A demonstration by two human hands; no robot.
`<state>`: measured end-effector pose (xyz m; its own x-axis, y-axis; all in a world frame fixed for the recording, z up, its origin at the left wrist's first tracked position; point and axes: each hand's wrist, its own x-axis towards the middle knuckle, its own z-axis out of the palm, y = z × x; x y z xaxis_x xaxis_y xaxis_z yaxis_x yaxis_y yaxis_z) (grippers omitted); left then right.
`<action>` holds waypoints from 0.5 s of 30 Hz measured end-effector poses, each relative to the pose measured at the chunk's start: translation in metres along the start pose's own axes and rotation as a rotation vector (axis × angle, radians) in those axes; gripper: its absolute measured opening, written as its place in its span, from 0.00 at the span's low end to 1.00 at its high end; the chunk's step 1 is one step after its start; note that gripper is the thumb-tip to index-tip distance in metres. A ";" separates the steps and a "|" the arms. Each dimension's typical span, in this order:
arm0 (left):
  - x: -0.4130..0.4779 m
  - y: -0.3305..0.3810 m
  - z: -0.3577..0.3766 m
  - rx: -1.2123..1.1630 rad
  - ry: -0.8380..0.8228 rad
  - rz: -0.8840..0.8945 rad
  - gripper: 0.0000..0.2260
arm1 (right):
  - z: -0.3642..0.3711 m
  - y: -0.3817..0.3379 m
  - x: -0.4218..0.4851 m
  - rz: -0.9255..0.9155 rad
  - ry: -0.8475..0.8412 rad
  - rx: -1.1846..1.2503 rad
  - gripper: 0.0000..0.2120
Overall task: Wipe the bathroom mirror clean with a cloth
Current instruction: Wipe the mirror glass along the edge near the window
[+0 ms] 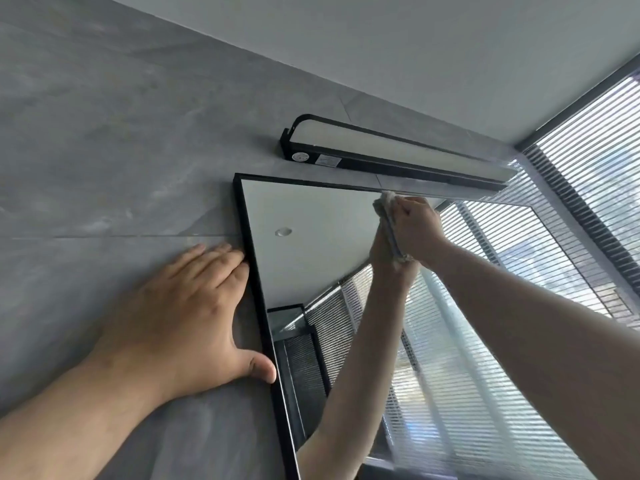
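A black-framed mirror [304, 258] hangs on the grey tiled wall, seen from below at a steep angle. My right hand [417, 228] grips a pale cloth [388, 202] and holds it against the glass close to the mirror's top edge. The arm's reflection meets it in the glass. My left hand [183, 310] lies flat on the wall beside the mirror's left frame, fingers straight, with fingertips and thumb touching the black frame.
A black bar lamp [388, 152] is mounted on the wall just above the mirror, close over the cloth. A window with horizontal blinds [588, 161] fills the right side. The white ceiling [415, 46] is overhead.
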<state>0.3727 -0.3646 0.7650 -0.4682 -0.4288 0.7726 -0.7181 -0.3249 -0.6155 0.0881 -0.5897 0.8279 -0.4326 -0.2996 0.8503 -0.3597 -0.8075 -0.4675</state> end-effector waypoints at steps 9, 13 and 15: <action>0.001 0.000 0.000 0.000 0.014 0.006 0.57 | -0.019 0.041 -0.026 0.117 0.067 0.149 0.14; 0.001 0.000 0.000 0.010 0.013 0.008 0.58 | -0.008 0.009 -0.054 -0.096 -0.003 0.086 0.16; 0.001 0.001 -0.001 0.009 0.014 0.009 0.58 | -0.001 -0.007 -0.072 -0.174 -0.015 0.054 0.17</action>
<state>0.3714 -0.3649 0.7656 -0.4815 -0.4202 0.7691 -0.7091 -0.3290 -0.6237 0.1208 -0.5615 0.7698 -0.3549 -0.1606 0.9210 -0.3826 -0.8739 -0.2998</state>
